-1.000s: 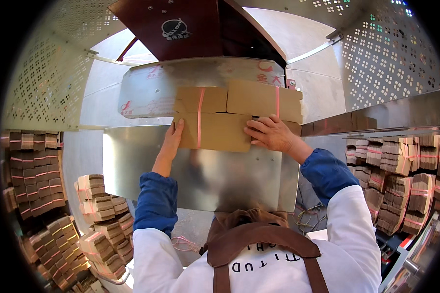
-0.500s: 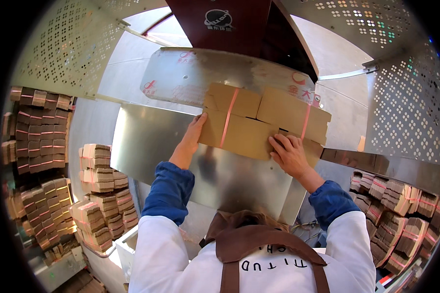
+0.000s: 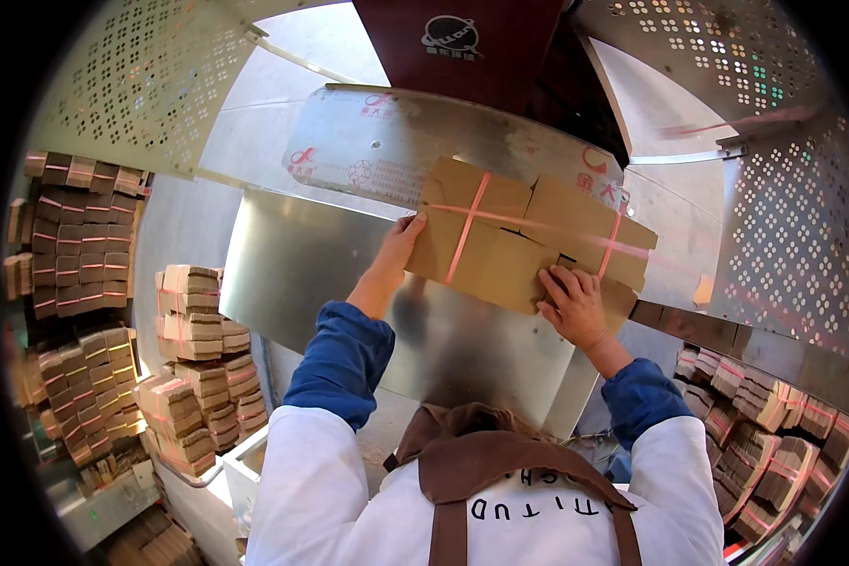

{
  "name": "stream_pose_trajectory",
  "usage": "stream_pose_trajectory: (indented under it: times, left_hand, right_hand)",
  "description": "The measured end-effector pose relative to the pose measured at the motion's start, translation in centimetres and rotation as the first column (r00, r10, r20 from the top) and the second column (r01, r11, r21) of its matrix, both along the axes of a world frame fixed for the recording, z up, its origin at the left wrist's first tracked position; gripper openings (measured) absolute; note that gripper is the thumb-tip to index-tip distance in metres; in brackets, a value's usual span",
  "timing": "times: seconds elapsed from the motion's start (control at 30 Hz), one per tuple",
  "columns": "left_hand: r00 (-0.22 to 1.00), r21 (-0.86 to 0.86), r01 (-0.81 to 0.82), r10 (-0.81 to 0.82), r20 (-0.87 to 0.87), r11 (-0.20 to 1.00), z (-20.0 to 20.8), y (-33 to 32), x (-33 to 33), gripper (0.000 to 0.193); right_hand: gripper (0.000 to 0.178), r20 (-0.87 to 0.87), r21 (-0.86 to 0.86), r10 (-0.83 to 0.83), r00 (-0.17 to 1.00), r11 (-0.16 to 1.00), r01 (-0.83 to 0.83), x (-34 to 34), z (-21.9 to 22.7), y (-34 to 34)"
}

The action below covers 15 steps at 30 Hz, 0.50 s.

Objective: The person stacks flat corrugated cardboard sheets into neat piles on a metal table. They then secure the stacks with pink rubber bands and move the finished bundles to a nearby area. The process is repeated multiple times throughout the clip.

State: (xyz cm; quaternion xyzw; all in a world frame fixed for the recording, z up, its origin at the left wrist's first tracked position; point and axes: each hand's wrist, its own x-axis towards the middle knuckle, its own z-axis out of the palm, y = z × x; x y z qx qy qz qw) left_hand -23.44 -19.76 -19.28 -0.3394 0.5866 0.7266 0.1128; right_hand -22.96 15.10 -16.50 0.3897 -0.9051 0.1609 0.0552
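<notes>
A bundle of flattened cardboard boxes [image 3: 486, 269] lies aslant on the metal worktable in front of me. Two pink straps cross its width, and a third pink strap [image 3: 509, 223] now runs along its length, blurring past the right end. My left hand [image 3: 396, 255] grips the bundle's left edge, its fingertips partly hidden. On the near right part, my right hand [image 3: 577, 304] presses with bent fingers on the cardboard and holds it.
A dark red machine housing [image 3: 453, 47] stands beyond the metal worktable [image 3: 292, 274]. Perforated metal panels [image 3: 792, 217] flank both sides. Strapped cardboard stacks sit at left [image 3: 189, 330] and right [image 3: 764, 453].
A lengthwise pink strap has appeared over the bundle, its right end smeared by motion. The bundle and both hands keep about the same place on the table while the view has shifted slightly.
</notes>
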Motion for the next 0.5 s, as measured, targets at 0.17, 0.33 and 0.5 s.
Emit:
stream_pose_trajectory:
  times: [0.17,0.33,0.5]
  left_hand:
    - [1.0,-0.048,0.01,-0.009,0.018,0.999,0.17,0.19,-0.05,0.054]
    - [1.0,-0.003,-0.001,0.001,0.025,1.0,0.02,0.33,0.06,0.054]
    - [1.0,-0.056,-0.001,0.002,0.019,0.998,0.49,0.39,0.14,0.053]
  right_hand:
    - [0.054,0.02,0.013,-0.006,1.0,1.0,0.005,-0.09,-0.14,0.05]
    - [0.051,-0.031,0.04,0.007,1.0,0.999,-0.005,-0.46,0.2,0.13]
    - [0.051,-0.014,0.031,0.007,1.0,0.999,-0.006,-0.25,0.27,0.25]
